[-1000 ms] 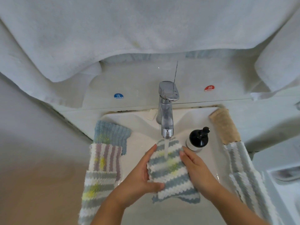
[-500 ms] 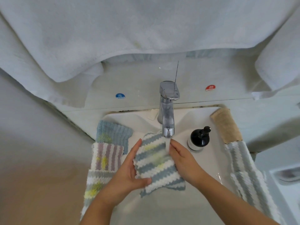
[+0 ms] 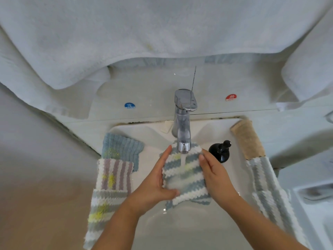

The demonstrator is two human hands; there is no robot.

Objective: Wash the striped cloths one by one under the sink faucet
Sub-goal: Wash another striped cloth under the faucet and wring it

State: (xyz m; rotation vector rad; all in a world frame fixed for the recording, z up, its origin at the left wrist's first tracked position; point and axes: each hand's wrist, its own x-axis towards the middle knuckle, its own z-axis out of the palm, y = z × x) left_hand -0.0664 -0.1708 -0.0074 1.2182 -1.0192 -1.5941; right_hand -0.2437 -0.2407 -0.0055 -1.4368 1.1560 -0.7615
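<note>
From the head view, the only one I have, I see the blue-and-white striped cloth [image 3: 183, 175] held over the sink [image 3: 189, 230] directly beneath the faucet [image 3: 183, 127], with the stream of water [image 3: 183, 159] landing on its middle. The left hand [image 3: 155, 184] takes the cloth's left edge: its fingers run straight up alongside, and the thumb curls in over the lower part, so that grip is a pinch on the cloth. The right hand [image 3: 214, 175] takes the right edge with fingers bent over it; its thumb is hidden from me, as is whatever part of the cloth lies behind that hand. The wet patch under the stream is blurred and I cannot read the stripes there. On the sink's left rim lie a plain blue cloth [image 3: 122, 147], a purple-striped cloth [image 3: 115, 175] partly over it, and a grey-striped cloth [image 3: 100, 210] that runs out of frame at the bottom; all three carry yellow stains. On the right rim a tan cloth [image 3: 247, 138] sits behind another grey-striped cloth [image 3: 270, 193], also cut off below. A black pump bottle [image 3: 220, 151] stands just beside the right hand, its lower body hidden. White towels [image 3: 162, 29] hang across the top, covering the wall.
</note>
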